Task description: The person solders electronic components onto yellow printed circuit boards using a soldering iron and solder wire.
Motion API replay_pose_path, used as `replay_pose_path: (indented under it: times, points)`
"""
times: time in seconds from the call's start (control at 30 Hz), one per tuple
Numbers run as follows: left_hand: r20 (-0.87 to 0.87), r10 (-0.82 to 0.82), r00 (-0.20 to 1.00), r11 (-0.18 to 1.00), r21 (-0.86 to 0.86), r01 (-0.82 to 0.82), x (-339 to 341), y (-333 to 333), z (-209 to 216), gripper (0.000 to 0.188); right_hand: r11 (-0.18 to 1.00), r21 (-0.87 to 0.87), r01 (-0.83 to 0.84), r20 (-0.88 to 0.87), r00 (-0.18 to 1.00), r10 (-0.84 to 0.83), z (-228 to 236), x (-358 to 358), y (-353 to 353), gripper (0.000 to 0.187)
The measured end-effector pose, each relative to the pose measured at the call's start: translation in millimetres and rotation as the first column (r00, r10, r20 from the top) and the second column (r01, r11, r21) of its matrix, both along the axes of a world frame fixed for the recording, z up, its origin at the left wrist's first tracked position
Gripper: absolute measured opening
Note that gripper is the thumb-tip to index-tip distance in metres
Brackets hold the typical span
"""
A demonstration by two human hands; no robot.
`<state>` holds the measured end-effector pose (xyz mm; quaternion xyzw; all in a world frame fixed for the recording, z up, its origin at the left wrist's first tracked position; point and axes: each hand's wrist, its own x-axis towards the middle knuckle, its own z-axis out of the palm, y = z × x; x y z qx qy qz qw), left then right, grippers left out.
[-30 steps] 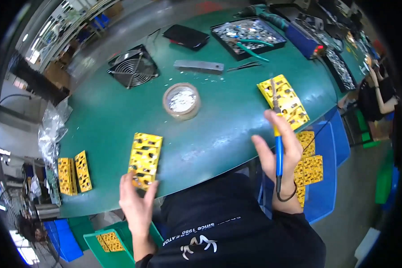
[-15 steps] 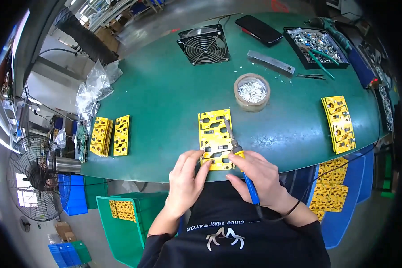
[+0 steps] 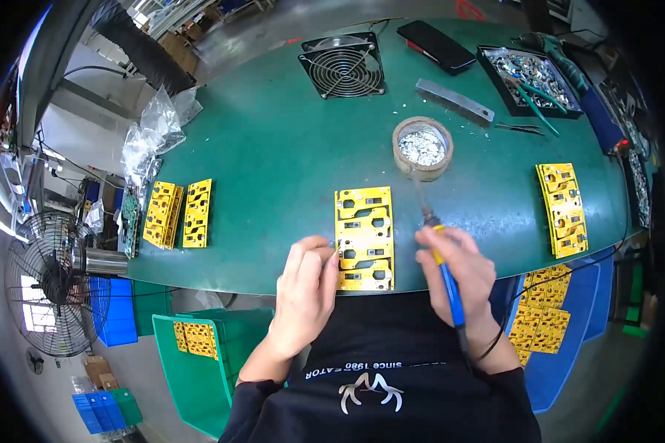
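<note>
Board (image 3: 366,235) lies flat on the green table (image 3: 273,199) between my hands; my left hand (image 3: 303,292) bunches its fingertips at the lower left edge, hold unclear, while my right hand (image 3: 465,273) grips the soldering iron (image 3: 451,294), clear of it.

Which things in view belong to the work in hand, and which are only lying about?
Apparently in use:
soldering iron, in the right hand
yellow circuit board, beside the left hand
beige ring holding silvery bits, near the iron

Apparently lying about:
black fan
dark phone
metal bar
plastic bag
</note>
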<state>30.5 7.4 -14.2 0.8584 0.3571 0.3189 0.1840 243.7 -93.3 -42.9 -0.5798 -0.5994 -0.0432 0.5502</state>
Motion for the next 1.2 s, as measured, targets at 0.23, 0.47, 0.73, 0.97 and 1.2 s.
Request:
replay_pose_path:
  times: [0.23,0.47,0.73,0.97,1.2]
  points:
    - [-0.033,-0.114,0.993,0.992,0.047,0.115,18.9,8.4,-0.6,0.011,0.992,-0.021,0.126,0.019,0.992,-0.125,1.5,15.0,7.8,0.043]
    - [-0.083,-0.077,0.994,0.99,0.114,0.086,31.9,3.0,-4.8,0.016,0.998,-0.003,-0.067,-0.158,0.985,0.066,3.4,0.8,-5.7,0.039]
    - [-0.112,-0.082,0.99,0.98,0.17,0.1,34.5,0.6,-10.4,0.022,0.992,0.023,-0.124,-0.196,0.972,0.126,-2.5,-5.6,-6.5,0.03]
    - [-0.139,-0.043,0.989,0.978,0.196,0.07,37.9,-2.9,-14.0,0.022,0.992,0.032,-0.124,-0.209,0.97,0.128,-3.5,-7.5,-3.9,0.028]
    - [-0.128,-0.036,0.991,0.968,0.244,0.067,39.9,-3.9,-16.5,0.022,0.992,0.028,-0.125,-0.204,0.971,0.128,-3.2,-8.3,-2.5,0.026]
